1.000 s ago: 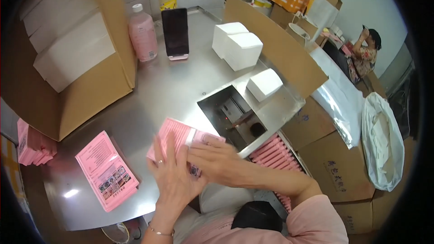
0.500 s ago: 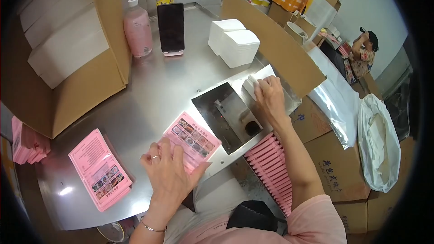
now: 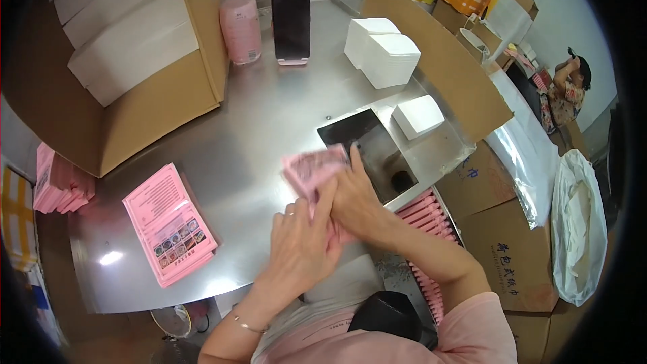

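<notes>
Both hands together near the front edge of the steel table (image 3: 269,114), just left of the dark rectangular opening (image 3: 371,152) set into its right part. Left hand (image 3: 300,243) fingers bent around the lower part of a pink packet (image 3: 315,168), right hand (image 3: 357,202) pressed against it from the right, thumb up along the edge. Packet blurred, lifted and tilted, upper end reaching toward the opening's near-left corner. Exact finger closure hard to tell through the blur.

Stack of pink leaflets (image 3: 168,226) flat near the front-left corner. White boxes (image 3: 381,50) toward the back edge, one smaller white box (image 3: 418,116) just right of the opening. Pink bottle (image 3: 241,23) and upright phone (image 3: 291,17) at the back.

Likely risk: packet slipping from a loose two-handed hold and dropping into the opening crooked, or catching on its rim. Also possible: a sleeve or wrist brushing the leaflet stack askew.
</notes>
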